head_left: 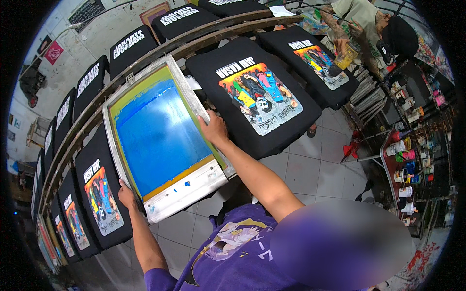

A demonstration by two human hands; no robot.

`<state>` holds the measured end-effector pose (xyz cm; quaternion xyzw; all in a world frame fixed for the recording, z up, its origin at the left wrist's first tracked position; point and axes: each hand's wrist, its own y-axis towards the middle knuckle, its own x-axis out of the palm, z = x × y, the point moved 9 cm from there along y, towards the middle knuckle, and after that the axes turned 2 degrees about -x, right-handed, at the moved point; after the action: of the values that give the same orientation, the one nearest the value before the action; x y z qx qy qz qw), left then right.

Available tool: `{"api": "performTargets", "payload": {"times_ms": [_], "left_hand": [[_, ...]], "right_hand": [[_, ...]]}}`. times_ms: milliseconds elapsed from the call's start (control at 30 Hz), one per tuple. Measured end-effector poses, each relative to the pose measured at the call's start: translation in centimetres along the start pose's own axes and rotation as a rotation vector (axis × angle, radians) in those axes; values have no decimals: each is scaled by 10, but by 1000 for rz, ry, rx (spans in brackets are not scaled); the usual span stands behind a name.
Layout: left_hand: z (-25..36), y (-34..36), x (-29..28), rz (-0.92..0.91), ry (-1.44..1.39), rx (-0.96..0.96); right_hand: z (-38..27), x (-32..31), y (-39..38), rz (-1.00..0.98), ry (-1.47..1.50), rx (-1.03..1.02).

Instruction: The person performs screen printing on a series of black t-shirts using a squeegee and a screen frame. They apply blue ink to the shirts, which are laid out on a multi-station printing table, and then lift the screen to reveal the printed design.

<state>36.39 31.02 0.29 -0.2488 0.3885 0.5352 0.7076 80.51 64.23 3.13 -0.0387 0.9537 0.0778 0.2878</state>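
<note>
A pale screen-printing frame with a blue-inked mesh lies tilted across the rack in front of me. My left hand is closed on its left edge, near the lower corner. On the opposite side, my right hand grips the right edge with its fingers wrapped over the wood. Whatever lies beneath the screen is hidden. Close to my right hand is a black T-shirt with a colourful figure print. Another printed black T-shirt is just beyond my left hand.
Curved metal rails run behind the screen, with several white-lettered black shirts past them. At the upper right, a person in a black cap holds a yellowish container over another shirt. Ink pots crowd a shelf at right.
</note>
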Motion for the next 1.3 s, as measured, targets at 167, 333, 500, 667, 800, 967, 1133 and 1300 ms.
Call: {"api": "performTargets", "payload": {"times_ms": [167,333,500,667,800,967,1133,1300], "left_hand": [[1,0,1,1,-8,8],[9,-5,1,-19,0,5],[-11,1,-1,-23,-10,-43],[8,-12,-3,-57,-35,-174],[3,-11,-9,-5,-4,-130],[2,-16,-10,7,-58,-171],[-3,-19,-14,-23,-131,-241],[-6,-20,-12,-39,-200,-240]], "right_hand": [[-1,-2,0,14,73,-8],[1,-6,0,34,56,-7],[-11,-2,-2,12,72,-21],[1,2,6,80,-31,-95],[5,12,6,-45,-22,4],[11,14,11,24,-98,-115],[4,14,8,12,-121,-94],[2,16,9,-15,-122,-107]]}}
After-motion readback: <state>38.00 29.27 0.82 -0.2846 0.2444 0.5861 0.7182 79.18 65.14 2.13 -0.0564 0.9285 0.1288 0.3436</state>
